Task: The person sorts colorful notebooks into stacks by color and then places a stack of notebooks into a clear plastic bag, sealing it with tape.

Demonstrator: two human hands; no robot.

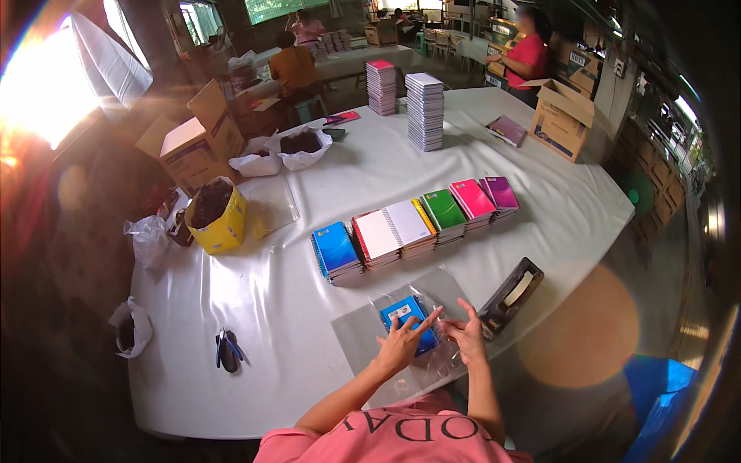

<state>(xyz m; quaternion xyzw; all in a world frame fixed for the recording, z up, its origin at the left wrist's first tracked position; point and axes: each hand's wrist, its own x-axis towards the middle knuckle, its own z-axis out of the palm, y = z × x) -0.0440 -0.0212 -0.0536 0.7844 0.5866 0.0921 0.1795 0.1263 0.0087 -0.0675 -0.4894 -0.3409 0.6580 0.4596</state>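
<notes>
Pink shirt (386,434) closest to us, left hand (400,346) spread over a blue notebook (414,306) amid clear plastic (356,332) near the desk's (285,393) edge, right hand (469,339) alongside, fingers parted, any pinch unclear, black tape dispenser (502,312) nearby.

I count one left hand (399,346) and one right hand (466,339), so two, with one blue notebook (417,306) by them. One big white desk (297,347) has six short notebook piles (442,210): one blue, one red, one yellow, one green, one pink and one purple. One open notebook (411,221) lies there too. There are two tall stacks (425,112), one black tape dispenser (511,297), one pair of blue-handled pliers (227,351), one yellow tub (222,235), and at least three people (295,72) in back.
</notes>
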